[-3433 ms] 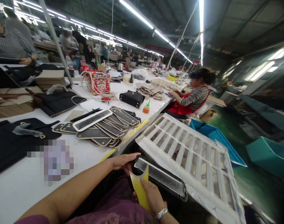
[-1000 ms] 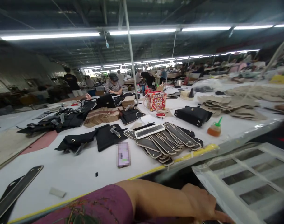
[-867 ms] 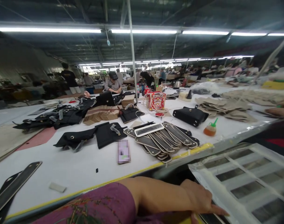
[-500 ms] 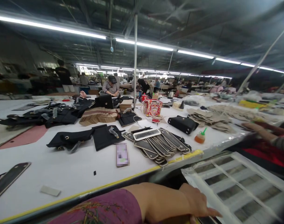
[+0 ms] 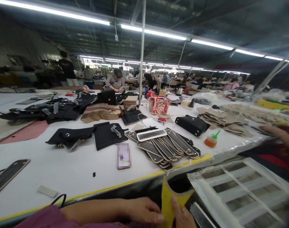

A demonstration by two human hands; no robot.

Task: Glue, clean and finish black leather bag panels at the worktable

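Note:
At the bottom edge, my right hand (image 5: 182, 217) pinches a curved yellow card (image 5: 171, 201) between thumb and fingers. My left hand (image 5: 141, 210) lies just left of the card, fingers curled, its fingertips touching the card's lower edge. A grey strip panel (image 5: 201, 215) shows partly just right of my right hand, below the table edge. On the white table (image 5: 70, 171) ahead lies a fanned stack of dark strip panels (image 5: 163, 144) with a white-rimmed panel on top.
A plastic-wrapped white slatted rack (image 5: 241, 190) stands at the right. A phone (image 5: 123, 155), black bag pieces (image 5: 87, 136), a black handbag (image 5: 191, 124), an orange glue bottle (image 5: 210, 141) and a patterned red bag (image 5: 158, 105) sit on the table. A co-worker's arm (image 5: 277, 133) reaches in at right.
My left hand has drawn back from the rack to the lap. My right hand and the yellow card have come back into view. The view turned left earlier, then dipped slightly.

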